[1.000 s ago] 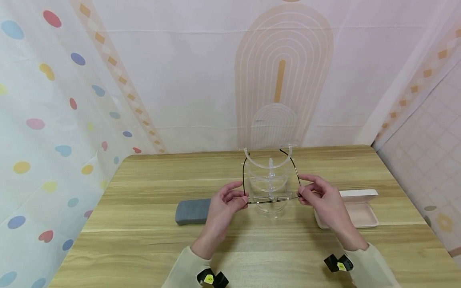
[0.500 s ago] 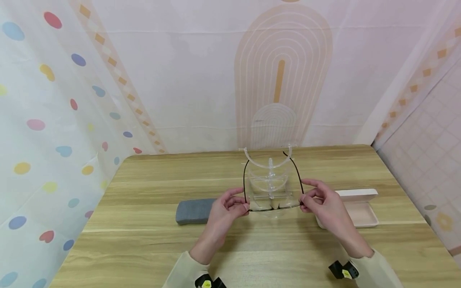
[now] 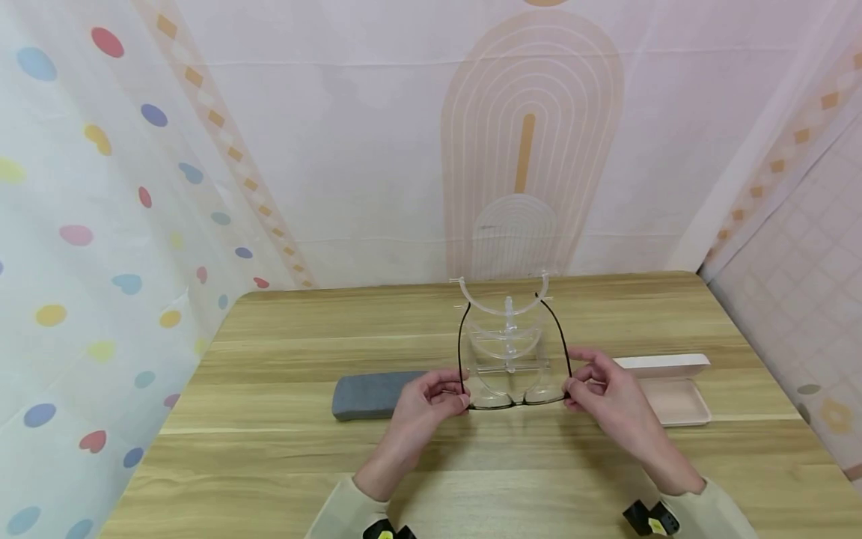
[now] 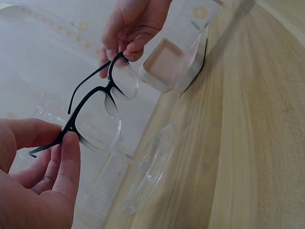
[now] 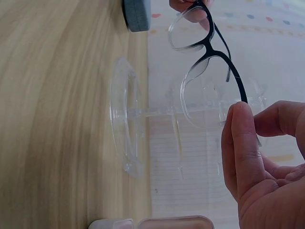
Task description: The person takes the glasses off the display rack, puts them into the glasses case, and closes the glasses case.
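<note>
A pair of eyeglasses [image 4: 109,88], black along the brow and clear around the lower rims, is held up by both front corners above the wooden counter [image 3: 256,464], in front of a transparent tiered stand [image 3: 509,348]. Slim dark temples stand unfolded, pointing away toward the stand, the lenses on the near side

The sleeves [image 3: 710,515] are plain cream; the boxy black wrist devices [image 3: 666,518] bear yellow patches [image 3: 656,526].
</note>
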`<state>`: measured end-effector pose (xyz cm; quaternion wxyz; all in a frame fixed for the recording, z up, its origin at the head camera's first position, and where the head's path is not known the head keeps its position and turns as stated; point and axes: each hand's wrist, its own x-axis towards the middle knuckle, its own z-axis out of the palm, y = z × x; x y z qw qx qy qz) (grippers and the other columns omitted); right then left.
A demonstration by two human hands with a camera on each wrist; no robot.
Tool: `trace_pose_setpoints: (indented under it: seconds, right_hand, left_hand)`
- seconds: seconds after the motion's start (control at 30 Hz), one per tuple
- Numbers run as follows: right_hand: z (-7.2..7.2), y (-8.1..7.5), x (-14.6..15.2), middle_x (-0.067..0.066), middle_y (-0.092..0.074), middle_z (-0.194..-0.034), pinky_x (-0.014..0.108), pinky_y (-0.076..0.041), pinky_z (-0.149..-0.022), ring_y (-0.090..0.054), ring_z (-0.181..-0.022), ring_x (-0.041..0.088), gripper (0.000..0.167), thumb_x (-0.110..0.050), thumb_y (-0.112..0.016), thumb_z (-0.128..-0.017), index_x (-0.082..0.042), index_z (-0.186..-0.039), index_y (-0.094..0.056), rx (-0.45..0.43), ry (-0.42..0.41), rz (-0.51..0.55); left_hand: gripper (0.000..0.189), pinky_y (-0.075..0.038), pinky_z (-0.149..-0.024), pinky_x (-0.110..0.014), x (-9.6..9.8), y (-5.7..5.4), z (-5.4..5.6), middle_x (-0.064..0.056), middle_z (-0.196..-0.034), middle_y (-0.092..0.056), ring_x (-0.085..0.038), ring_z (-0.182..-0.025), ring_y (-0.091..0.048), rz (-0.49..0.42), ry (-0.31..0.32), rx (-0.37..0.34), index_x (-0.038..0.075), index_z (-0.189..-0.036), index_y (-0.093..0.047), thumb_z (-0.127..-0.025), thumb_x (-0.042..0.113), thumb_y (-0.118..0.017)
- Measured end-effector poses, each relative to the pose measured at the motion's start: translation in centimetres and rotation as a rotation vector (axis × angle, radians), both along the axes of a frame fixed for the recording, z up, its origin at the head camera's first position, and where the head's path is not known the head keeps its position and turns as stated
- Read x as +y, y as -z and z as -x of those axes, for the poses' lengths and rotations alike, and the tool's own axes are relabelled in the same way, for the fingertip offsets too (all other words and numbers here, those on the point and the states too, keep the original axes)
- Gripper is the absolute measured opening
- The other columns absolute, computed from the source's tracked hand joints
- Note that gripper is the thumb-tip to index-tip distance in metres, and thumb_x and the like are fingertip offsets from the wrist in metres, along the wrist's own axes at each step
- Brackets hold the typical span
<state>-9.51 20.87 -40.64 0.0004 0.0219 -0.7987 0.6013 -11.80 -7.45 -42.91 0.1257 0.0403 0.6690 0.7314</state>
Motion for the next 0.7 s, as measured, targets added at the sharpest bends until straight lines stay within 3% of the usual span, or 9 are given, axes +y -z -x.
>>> trace_pose_setpoints:
  seconds: [0.37, 0.7]
  right_hand:
    - [-0.46, 0.63, 0.0, 0.018, -0.064, -0.098, 0.036, -0.063, -0.075, -0.071, -0.077, 0.016, 0.03, 0.009, -0.064, -0.092, 0.015, -0.118, -0.05, -0.053, 0.018, 0.018]
    - [-0.71, 0.57, 0.16, 0.018, -0.064, -0.101, 0.034, -0.063, -0.075, -0.069, -0.08, 0.012, 0.028, 0.006, -0.064, -0.095, 0.012, -0.119, -0.051, -0.032, 0.033, 0.023]
  left_hand:
    - [0.034, -0.06, -0.08, -0.026, 0.03, 0.55, -0.27, -0.009, -0.097, -0.069, -0.016, -0.088, -0.067, 0.027, 0.043, 0.011, -0.017, -0.115, -0.06, -0.085, -0.008, -0.072]
    - [0.033, -0.058, -0.079, -0.023, 0.19, 0.6, -0.39, -0.008, -0.096, -0.069, -0.017, -0.09, -0.065, 0.022, 0.035, 0.039, -0.018, -0.113, -0.06, -0.085, -0.008, -0.073]
